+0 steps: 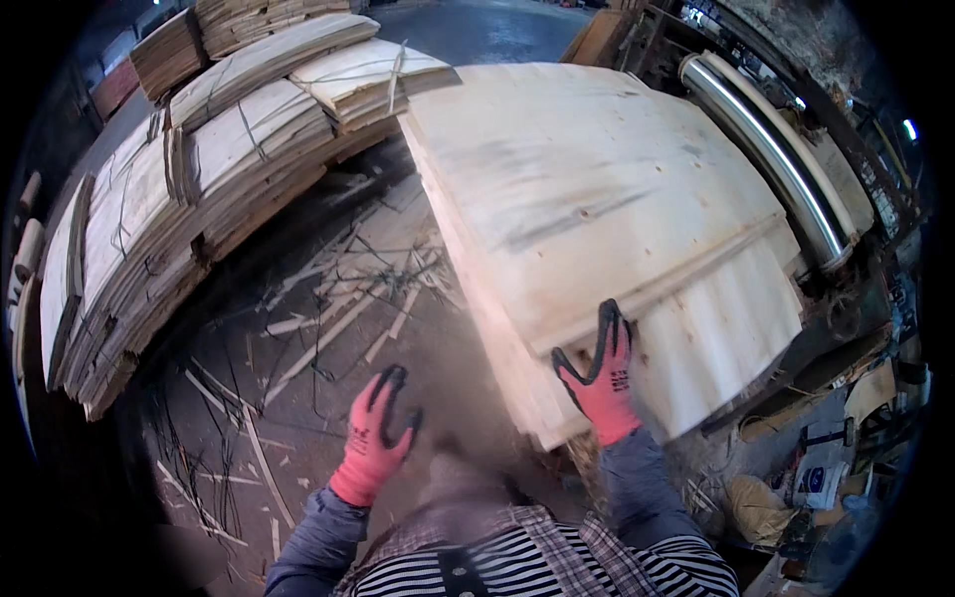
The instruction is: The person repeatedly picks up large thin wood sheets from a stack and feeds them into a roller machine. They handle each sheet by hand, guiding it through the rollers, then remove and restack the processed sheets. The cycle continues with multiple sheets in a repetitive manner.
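Observation:
A tall stack of pale wood veneer sheets (587, 189) fills the middle and right of the head view. My right hand (600, 370), in a red and black glove, lies flat on the near edge of the top sheet, fingers spread, touching it without a grip. My left hand (381, 430), in the same kind of glove, hangs in the air to the left of the stack. It is above the littered floor with its fingers loosely curled and nothing in it.
Bundles of tied veneer (189, 189) are piled along the left and far side. Wood strips and scraps (328, 318) litter the dark floor between. A shiny metal roller (771, 149) runs along the right of the stack, with machine parts and bags (816, 468) below.

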Available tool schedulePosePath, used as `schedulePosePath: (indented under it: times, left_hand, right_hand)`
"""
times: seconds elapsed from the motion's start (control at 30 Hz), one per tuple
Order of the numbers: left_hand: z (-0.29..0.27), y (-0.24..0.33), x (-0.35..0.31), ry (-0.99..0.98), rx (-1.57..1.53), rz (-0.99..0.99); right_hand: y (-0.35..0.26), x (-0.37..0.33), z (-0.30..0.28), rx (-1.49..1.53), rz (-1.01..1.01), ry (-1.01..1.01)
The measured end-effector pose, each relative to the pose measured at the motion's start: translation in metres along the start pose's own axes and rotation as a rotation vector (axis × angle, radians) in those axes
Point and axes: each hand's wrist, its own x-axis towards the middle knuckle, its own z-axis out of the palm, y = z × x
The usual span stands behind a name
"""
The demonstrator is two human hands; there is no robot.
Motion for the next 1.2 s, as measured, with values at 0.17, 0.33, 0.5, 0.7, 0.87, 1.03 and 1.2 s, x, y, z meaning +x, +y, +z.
schedulePosePath:
  times: [0.17,0.33,0.5,0.7,0.87,1.03,1.2]
  left_hand:
    - [-0.025,-0.067,0.099,-0.038,-0.002,0.066]
    - [-0.059,-0.147,0.184,-0.109,0.157,0.002]
    - [-0.062,-0.231,0.282,-0.078,0.072,0.131]
    - [-0.007,-0.286,0.467,-0.171,0.021,0.31]
    - [0.051,-0.304,0.624,-0.165,-0.1,0.465]
    - [0.068,-0.293,0.68,-0.959,-0.699,0.033]
    - [0.054,-0.24,0.687,-0.969,-0.552,0.209]
  right_hand:
    - [-0.014,0.099,0.042,-0.021,-0.04,-0.106]
    - [-0.039,0.216,0.114,-0.071,-0.1,-0.375]
    - [-0.038,0.258,0.184,-0.312,-0.096,-0.628]
    - [-0.059,0.266,0.148,-0.304,0.14,-0.485]
    - [-0.103,0.288,0.115,-0.461,0.266,-0.315]
    - [-0.131,0.285,0.087,-0.648,0.531,-0.164]
    - [-0.134,0.274,0.117,-0.682,0.727,-0.012]
